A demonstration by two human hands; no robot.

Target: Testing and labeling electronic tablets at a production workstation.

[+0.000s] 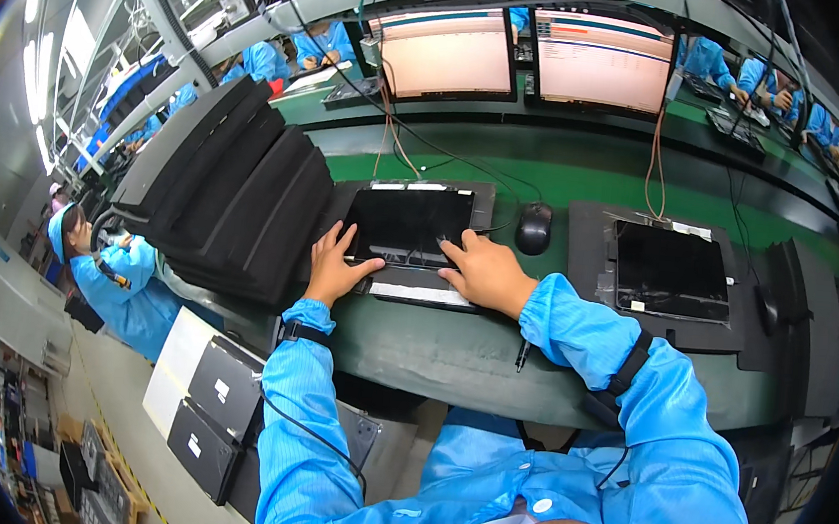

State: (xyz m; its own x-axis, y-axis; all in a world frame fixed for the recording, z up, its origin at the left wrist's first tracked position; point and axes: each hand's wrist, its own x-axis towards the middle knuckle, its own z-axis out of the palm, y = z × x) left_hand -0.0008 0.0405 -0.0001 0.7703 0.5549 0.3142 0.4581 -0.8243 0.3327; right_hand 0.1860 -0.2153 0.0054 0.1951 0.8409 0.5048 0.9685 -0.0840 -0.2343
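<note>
In front of me a dark flat display panel [409,226] lies in a black foam tray [483,200] on the green bench. My left hand [337,267] rests at the panel's left lower corner, its thumb and fingers spread apart. At the right lower part of the panel is my right hand [487,271], fingertips touching the surface near a small clear piece of film or tab. Whether those fingers pinch it cannot be made out. Along the panel's lower side runs a white strip [421,294].
A tall stack of black foam trays [232,186] stands at left. To the right are a black mouse [534,229] and a second panel [673,272] in foam. A pen [522,356] lies near the front edge. Two monitors [445,53] stand behind; co-workers in blue sit beyond and at left.
</note>
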